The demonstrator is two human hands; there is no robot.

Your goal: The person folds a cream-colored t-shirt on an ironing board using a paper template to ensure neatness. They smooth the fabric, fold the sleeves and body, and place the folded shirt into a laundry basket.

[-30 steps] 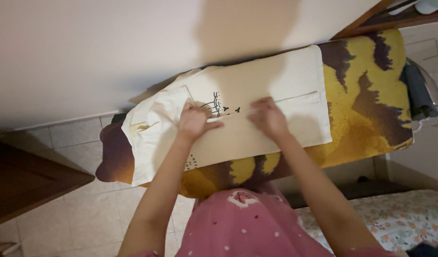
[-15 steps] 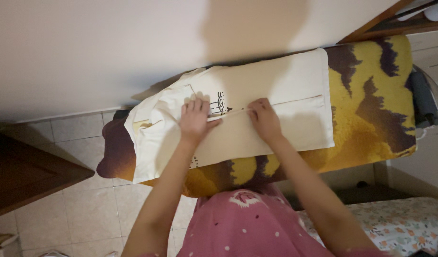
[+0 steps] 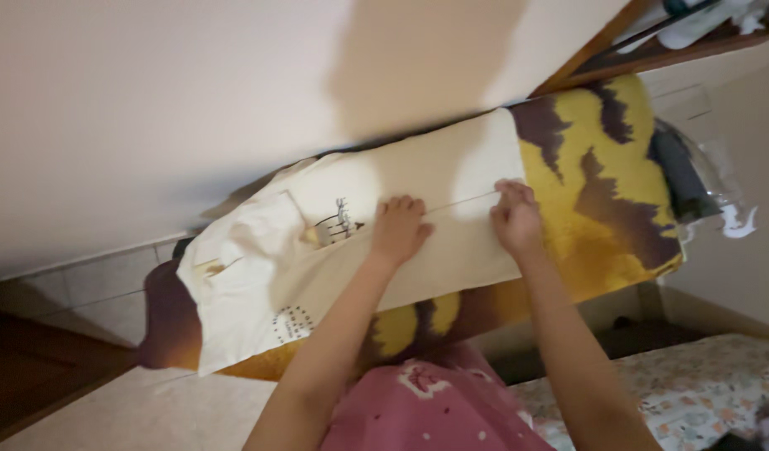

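1. We are smoothing a cream cloth, folded and printed with a small dark drawing, laid flat on an ironing board with a yellow and brown cover.
2. Our left hand lies palm down on the cloth near its middle, fingers together and slightly curled, pressing along a straight fold line.
3. Our right hand sits at the cloth's end nearest the 3 o'clock side, fingertips bunched on the same fold line; it seems to nip the edge there, though we cannot tell whether it truly pinches or only presses.
4. We judge the step in hand to be flattening and lining up the fold, the two hands set apart along the crease.
5. The next move likely calls for keeping one hand pressed down as an anchor while the other slides along the crease, so the layers do not shift.
6. The cloth's long axis runs with the board, from about 8 o'clock to 2 o'clock, rising toward the wall.
7. Its bunched, looser end lies toward 8 o'clock, overhanging the board's narrow tip; its squared end points to 2 o'clock.
8. A bed with a flowered cover sits at 5 o'clock.
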